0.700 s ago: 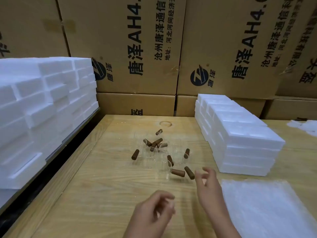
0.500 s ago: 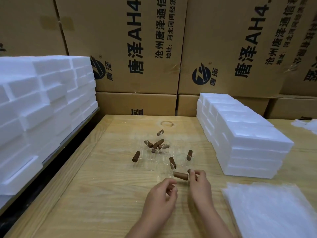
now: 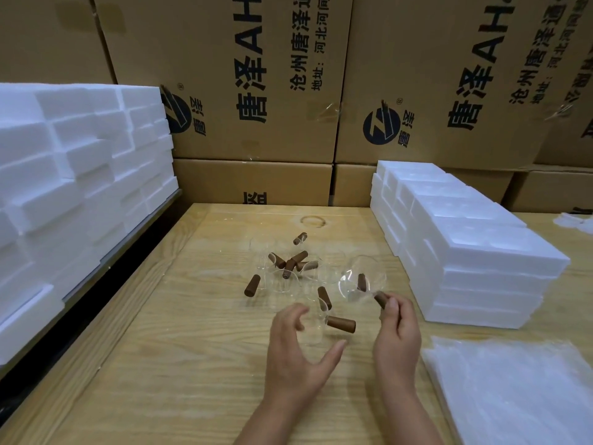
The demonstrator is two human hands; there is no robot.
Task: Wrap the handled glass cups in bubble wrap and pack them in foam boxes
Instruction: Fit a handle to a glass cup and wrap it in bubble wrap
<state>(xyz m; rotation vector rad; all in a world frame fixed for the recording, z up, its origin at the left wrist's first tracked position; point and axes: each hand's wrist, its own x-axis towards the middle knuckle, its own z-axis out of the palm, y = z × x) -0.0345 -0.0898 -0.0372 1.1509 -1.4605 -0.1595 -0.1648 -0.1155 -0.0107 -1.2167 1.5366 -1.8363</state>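
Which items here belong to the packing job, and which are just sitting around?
Job:
glass cups
tilted cup, its handle gripped by right hand
left hand at nearest cup
bubble wrap
foam boxes

Lying about:
cardboard cartons
wooden table

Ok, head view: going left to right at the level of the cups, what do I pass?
Left foam stack → loose glass cups → tilted cup pinched by the right hand → right foam stack. Left hand and bubble wrap lie nearer, so left out.
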